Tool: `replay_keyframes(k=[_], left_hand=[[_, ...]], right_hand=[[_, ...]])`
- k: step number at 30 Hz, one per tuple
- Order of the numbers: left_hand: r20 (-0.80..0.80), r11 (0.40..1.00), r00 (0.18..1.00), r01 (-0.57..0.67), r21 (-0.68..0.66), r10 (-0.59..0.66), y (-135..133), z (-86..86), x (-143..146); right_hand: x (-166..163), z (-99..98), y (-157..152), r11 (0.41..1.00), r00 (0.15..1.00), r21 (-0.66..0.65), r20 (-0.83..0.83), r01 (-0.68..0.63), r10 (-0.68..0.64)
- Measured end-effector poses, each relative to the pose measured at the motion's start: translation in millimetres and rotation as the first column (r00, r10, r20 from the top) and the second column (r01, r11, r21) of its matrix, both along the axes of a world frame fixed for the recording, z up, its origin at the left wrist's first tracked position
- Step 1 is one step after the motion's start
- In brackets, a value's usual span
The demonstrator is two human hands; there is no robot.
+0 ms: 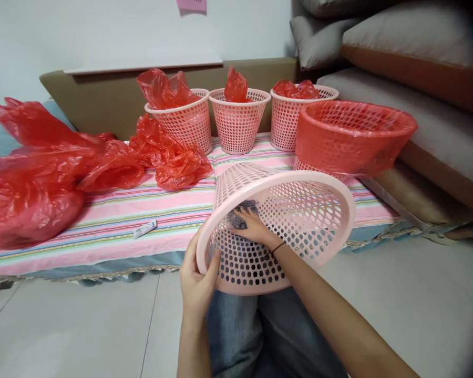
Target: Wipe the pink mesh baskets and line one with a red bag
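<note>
A pink perforated plastic basket lies tipped on its side over my lap, its mouth facing me. My left hand grips its near rim at the lower left, thumb inside. My right hand reaches deep into the basket and presses a grey cloth against the inner wall, fingers closed over it.
A striped cloth covers the low table. On it: a pile of red plastic bags, three upright pink baskets with red bags in them, a basket lined with a red bag, a small white tube. A sofa stands on the right.
</note>
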State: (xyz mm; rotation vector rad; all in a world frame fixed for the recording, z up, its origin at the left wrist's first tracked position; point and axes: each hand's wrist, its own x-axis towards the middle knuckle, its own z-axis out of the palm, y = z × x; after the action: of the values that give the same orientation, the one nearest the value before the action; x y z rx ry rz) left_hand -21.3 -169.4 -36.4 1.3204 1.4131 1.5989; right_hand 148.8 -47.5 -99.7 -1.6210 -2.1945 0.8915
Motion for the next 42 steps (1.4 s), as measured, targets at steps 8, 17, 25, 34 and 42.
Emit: replay_keyframes(k=[8,17,25,34,42], left_hand=[[0.110,0.972,0.968,-0.218,-0.088,0.227,-23,-51.3,24],[0.148,0.943,0.936,-0.299,-0.146,0.320,-30,-52.5,60],[0.228,0.953,0.926,-0.292,-0.079,0.302,-17,-36.8,57],[0.213,0.949,0.924,-0.306,-0.078,0.316,-7,-5.4,46],[0.272,0.991,0.953,-0.127,-0.033,0.131,3,13.0,36]], right_hand=[[6,12.9,12,0.991,0.997,-0.117,0.030,-0.060,0.064],[2,9.4,7,0.999,0.999,-0.035,0.041,-0.023,0.024],[35,35.2,-79,0.982,0.956,-0.048,-0.242,-0.184,0.168],[64,79.2,-195,0.971,0.797,-0.075,-0.586,-0.229,0.143],[93,110.7,-186,0.952,0.672,-0.087,-0.689,0.293,-0.270]])
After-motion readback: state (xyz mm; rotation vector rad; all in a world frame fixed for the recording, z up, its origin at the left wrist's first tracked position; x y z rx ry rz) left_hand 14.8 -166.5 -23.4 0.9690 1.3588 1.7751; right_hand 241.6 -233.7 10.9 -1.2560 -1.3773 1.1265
